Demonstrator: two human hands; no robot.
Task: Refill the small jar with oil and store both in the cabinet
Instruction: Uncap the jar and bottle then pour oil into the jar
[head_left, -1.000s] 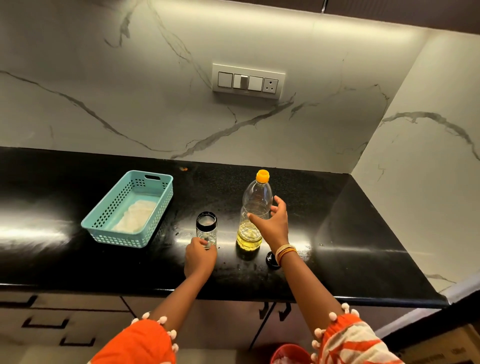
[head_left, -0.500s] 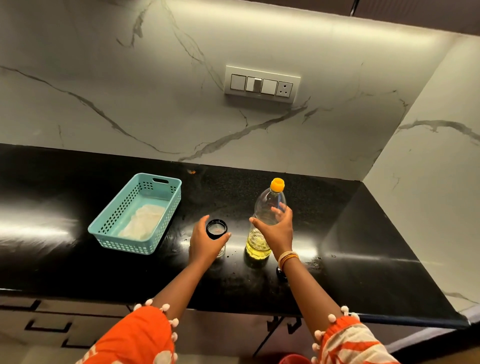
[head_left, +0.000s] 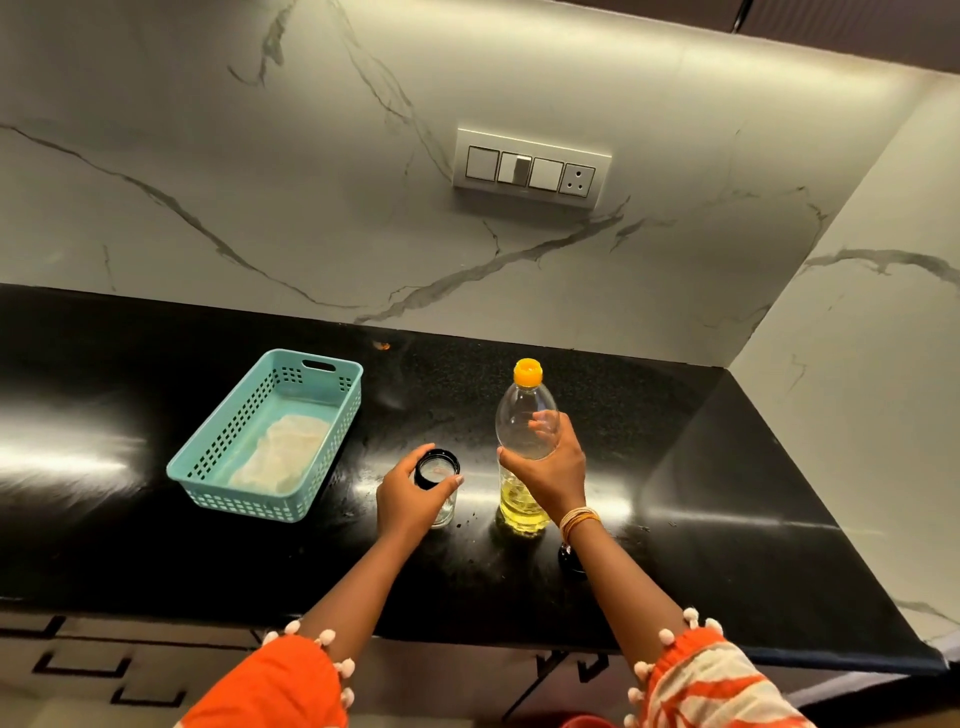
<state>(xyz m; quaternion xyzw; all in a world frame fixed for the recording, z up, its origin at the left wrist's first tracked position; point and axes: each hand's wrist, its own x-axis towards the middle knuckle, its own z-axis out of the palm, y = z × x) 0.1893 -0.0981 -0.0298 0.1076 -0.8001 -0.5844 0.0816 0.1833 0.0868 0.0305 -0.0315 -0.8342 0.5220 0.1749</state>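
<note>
Head view: one left hand (head_left: 410, 499) grasps one jar (head_left: 440, 486), right hand (head_left: 550, 470) one bottle (head_left: 524, 415) (capped).

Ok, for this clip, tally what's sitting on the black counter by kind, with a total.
Oil bottle, orange cap on, right hand around it: 1
Small jar, open mouth, left hand around it: 1
Teal basket holding something pale: 1
Small black object behind the right wrist, possibly the jar's lid: 1
Total: 4
</note>
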